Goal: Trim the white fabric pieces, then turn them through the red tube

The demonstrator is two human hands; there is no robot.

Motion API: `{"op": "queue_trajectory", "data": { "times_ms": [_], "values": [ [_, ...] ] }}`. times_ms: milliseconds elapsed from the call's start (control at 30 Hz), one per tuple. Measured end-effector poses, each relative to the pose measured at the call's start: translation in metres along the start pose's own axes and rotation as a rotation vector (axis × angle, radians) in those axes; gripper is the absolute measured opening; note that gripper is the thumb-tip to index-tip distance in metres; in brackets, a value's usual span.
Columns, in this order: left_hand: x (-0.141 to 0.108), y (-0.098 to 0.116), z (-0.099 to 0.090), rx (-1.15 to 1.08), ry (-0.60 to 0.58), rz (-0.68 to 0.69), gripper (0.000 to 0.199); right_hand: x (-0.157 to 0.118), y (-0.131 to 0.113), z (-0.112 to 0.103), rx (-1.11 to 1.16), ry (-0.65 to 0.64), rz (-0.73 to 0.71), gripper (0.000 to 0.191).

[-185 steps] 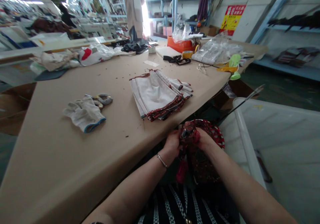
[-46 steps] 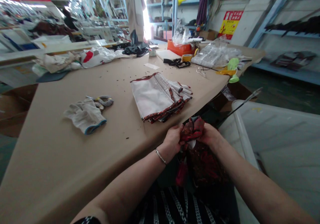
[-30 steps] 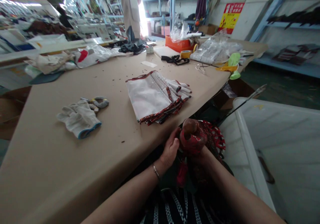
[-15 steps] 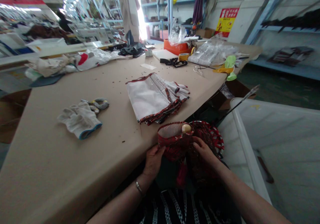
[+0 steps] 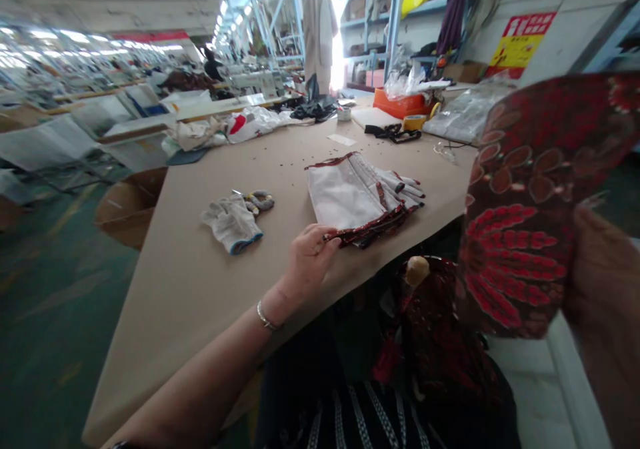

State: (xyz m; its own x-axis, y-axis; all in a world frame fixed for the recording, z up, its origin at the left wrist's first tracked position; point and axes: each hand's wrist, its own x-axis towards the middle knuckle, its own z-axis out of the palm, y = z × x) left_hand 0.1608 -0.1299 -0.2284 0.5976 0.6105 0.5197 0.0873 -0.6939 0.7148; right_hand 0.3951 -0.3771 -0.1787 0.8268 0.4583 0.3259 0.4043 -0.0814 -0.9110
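Observation:
On the table's near edge, my left hand [image 5: 311, 257] pinches the red-trimmed corner of a stack of white fabric pieces [image 5: 343, 192]. Raised at the right, my right hand [image 5: 600, 269] holds a dark red patterned fabric piece [image 5: 520, 235], its fingers mostly hidden behind the cloth. Below, near my lap, a rounded pale knob [image 5: 417, 271] stands up beside a bundle of dark red fabric [image 5: 440, 335].
A grey-white glove [image 5: 231, 223] and a twisted ring-shaped item [image 5: 260, 200] lie on the brown table [image 5: 200, 315]. Farther back are an orange box [image 5: 403, 104], black straps and plastic bags. A cardboard box [image 5: 127, 209] stands on the floor at left.
The red patterned piece has come off the pale knob and up to the right in my right hand. My left hand has let go of it and taken the stack's corner. The view has turned left.

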Motion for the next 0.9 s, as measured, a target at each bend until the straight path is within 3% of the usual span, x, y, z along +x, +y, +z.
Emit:
{"op": "queue_trajectory", "data": {
  "times_ms": [67,133,233,267,333,400,500,567,633,700,767,833,900],
  "values": [
    [0.002,-0.015,-0.004,0.192,-0.019,0.076,0.022,-0.014,0.031,-0.004,-0.022,-0.112,0.295,0.029],
    [0.003,-0.022,-0.002,0.361,-0.049,0.144,0.031,-0.038,0.083,-0.001,-0.090,-0.198,0.456,0.032],
    [0.006,-0.024,0.009,0.530,-0.072,0.199,0.035,-0.078,0.170,0.009,-0.317,-0.268,0.444,0.040],
    [0.008,-0.024,0.013,0.564,-0.080,0.206,0.034,-0.087,0.191,0.012,-0.392,-0.230,0.450,0.044],
    [0.013,-0.024,0.018,0.604,-0.101,0.206,0.028,-0.095,0.209,0.017,-0.472,-0.175,0.418,0.057],
    [0.019,-0.024,0.021,0.632,-0.124,0.201,0.022,-0.086,0.189,0.023,-0.440,-0.125,0.284,0.064],
    [0.026,-0.023,0.021,0.674,-0.128,0.200,0.021,-0.054,0.103,0.044,-0.388,-0.068,-0.134,0.048],
    [0.030,-0.020,0.019,0.673,-0.092,0.206,0.020,-0.034,0.038,0.072,-0.340,-0.153,-0.481,0.032],
    [0.031,-0.014,0.016,0.641,-0.041,0.220,0.019,-0.019,-0.010,0.108,-0.366,-0.347,-0.704,0.025],
    [0.031,-0.006,0.013,0.593,-0.007,0.245,0.019,-0.007,-0.034,0.146,-0.546,-0.466,-0.795,0.027],
    [0.028,0.000,0.007,0.540,0.008,0.275,0.018,0.006,-0.038,0.174,-0.746,-0.524,-0.800,0.026],
    [0.021,0.004,0.002,0.484,0.027,0.296,0.017,0.020,-0.032,0.184,-0.896,-0.532,-0.725,0.023],
    [0.012,0.004,-0.003,0.437,0.057,0.273,0.015,0.030,-0.025,0.176,-0.974,-0.492,-0.611,0.027]
  ]
}}
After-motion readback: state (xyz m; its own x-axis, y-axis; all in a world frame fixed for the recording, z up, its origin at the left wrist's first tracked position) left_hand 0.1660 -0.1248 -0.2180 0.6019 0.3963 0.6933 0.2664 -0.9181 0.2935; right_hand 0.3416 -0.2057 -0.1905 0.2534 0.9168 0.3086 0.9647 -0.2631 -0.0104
